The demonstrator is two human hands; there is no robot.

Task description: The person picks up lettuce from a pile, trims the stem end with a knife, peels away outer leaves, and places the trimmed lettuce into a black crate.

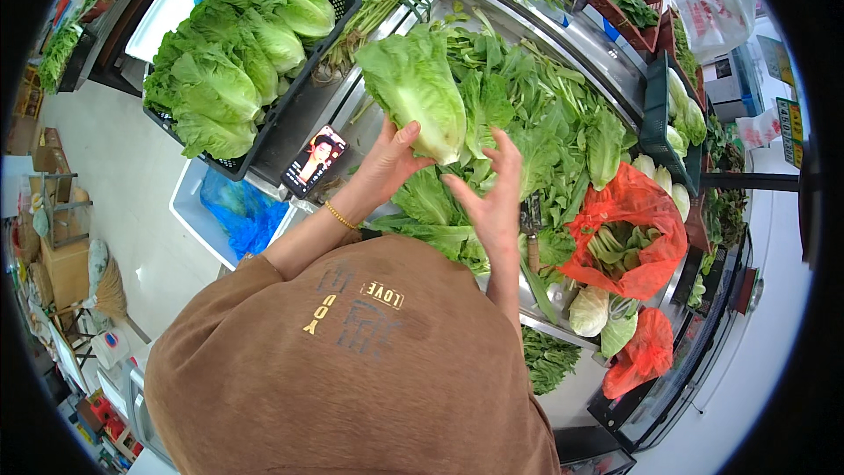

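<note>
My left hand [391,163] is closed around the lower part of a head of romaine lettuce [418,92], holding it up with its leafy top leaning away to the left and its pale cut base toward me. To the right of that base, my right hand [492,189] is held with thumb and fingers spread, and nothing is in it. Below both hands lies a heap of loose green leaves [549,101]. A tool with a wooden handle [532,251] and dark metal head rests at the heap's near right; leaves partly hide it.
A black crate [330,53] full of lettuce heads stands at the left. A lit phone [315,161] lies beside it. At the right sit a red plastic bag [655,251] of greens, a napa cabbage [589,310] and a green crate [655,114]. A blue bag [233,211] fills a white bin.
</note>
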